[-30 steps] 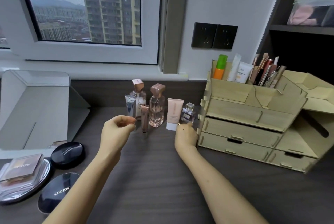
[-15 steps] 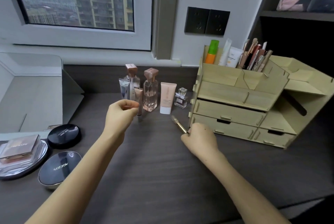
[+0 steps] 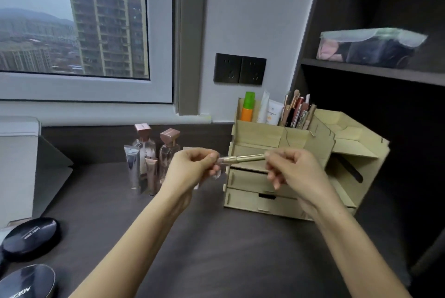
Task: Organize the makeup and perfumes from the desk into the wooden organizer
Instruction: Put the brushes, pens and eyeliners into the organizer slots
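Between left grip (image 3: 192, 167) and right grip (image 3: 296, 170), the tube (image 3: 243, 158) gleams metallic gold. Behind it, the organizer (image 3: 313, 139) is pale, matt wood. Below, the surface (image 3: 216, 237) shows dark matt woodgrain. Leftward, perfume bottles (image 3: 168, 157) are clear glass.

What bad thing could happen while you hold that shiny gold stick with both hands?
The slim gold tube is held only by its ends, between the left hand and right hand, so it might slip and drop onto the dark desk. The glass perfume bottles with rose-gold caps stand just beyond the left hand; a careless swing could topple them. The top slot of the wooden organizer already looks packed with brushes, so squeezing it in may be awkward.
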